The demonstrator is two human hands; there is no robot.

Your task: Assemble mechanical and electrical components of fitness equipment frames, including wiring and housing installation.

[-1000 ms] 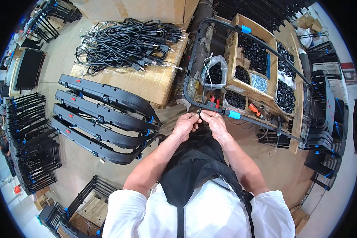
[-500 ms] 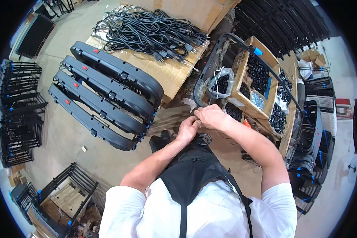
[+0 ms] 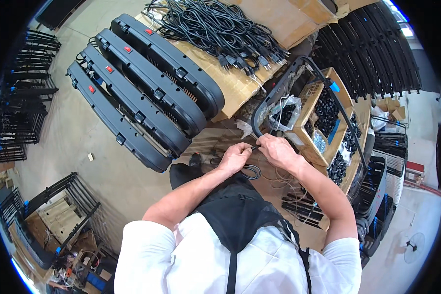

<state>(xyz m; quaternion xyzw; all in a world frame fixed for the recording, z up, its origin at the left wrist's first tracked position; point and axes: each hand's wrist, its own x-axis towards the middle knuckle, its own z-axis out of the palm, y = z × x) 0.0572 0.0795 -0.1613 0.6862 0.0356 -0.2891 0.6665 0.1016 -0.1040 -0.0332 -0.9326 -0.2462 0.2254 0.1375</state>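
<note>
Fingers closed, the left hand (image 3: 236,158) and right hand (image 3: 278,151) seem to pinch a black cord (image 3: 254,147) between them beside the near-left corner of the black tubular frame (image 3: 265,104), apparently working it by hand, where the next move calls for steady fingertips.

Between the left hand (image 3: 236,158) and the right hand (image 3: 279,151), only a short bit of a black piece (image 3: 255,147) is visible; the fingers cover its ends, and it is too small for telling what it is. The left hand also hides part of the coiled cable (image 3: 252,171) below. The heap of cords (image 3: 215,29) is cut by the upper edge, the white shirt (image 3: 269,255) by the lower one. Inside the wooden box (image 3: 345,93), the black parts (image 3: 327,110) are too small to tell their shape. The fan (image 3: 415,247) is blurred.
</note>
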